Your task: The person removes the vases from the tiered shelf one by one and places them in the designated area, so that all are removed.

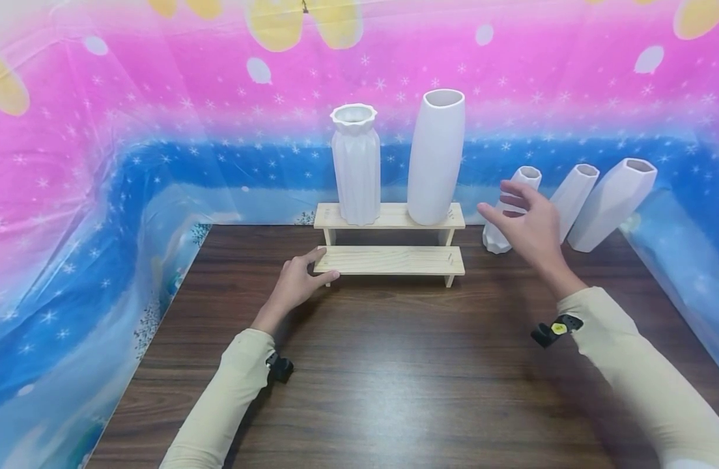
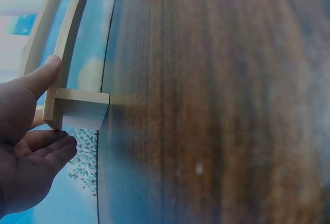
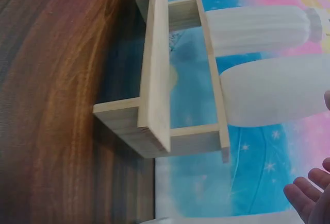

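Note:
A two-tier wooden stand [image 1: 389, 260] sits on the table. My left hand [image 1: 297, 281] grips the left end of its lower shelf, thumb along the front edge and fingers round the end, as the left wrist view also shows. On the upper shelf stand a white vase with a scalloped rim [image 1: 357, 172] and a taller smooth white vase [image 1: 436, 159]. My right hand [image 1: 529, 225] is raised at the right with thumb and fingers apart and nothing between them. It overlaps a small white vase [image 1: 496, 238] in the head view, hiding part of it.
Two more white vases, a slim one [image 1: 573, 195] and a faceted one [image 1: 611, 205], stand at the back right of the dark wooden table [image 1: 389, 371]. A printed pink and blue cloth [image 1: 178, 117] hangs behind and along the sides.

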Action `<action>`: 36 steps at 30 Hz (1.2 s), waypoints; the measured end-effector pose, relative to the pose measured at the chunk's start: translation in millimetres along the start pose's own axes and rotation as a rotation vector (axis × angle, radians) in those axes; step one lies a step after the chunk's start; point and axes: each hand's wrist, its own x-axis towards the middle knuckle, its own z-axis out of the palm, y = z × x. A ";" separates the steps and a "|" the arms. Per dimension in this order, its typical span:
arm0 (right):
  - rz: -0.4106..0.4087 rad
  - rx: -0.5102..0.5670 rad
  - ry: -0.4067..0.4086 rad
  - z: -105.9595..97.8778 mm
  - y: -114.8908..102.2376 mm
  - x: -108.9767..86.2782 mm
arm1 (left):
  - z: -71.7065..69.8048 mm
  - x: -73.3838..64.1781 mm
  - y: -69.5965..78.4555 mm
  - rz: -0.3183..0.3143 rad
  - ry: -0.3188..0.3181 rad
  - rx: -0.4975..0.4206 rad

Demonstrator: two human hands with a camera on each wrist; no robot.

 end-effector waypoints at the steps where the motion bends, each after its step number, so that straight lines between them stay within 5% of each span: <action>1: -0.002 -0.005 -0.014 0.8 -2.3 1.8 | 0.0 0.0 0.0 0.000 0.000 -0.001; 24: -0.021 0.015 -0.241 30.6 -39.3 47.3 | -0.7 -0.8 2.0 -0.005 0.002 0.000; 36: 0.001 0.035 -0.277 48.8 -45.1 53.6 | -0.3 -0.6 1.1 -0.003 0.001 -0.001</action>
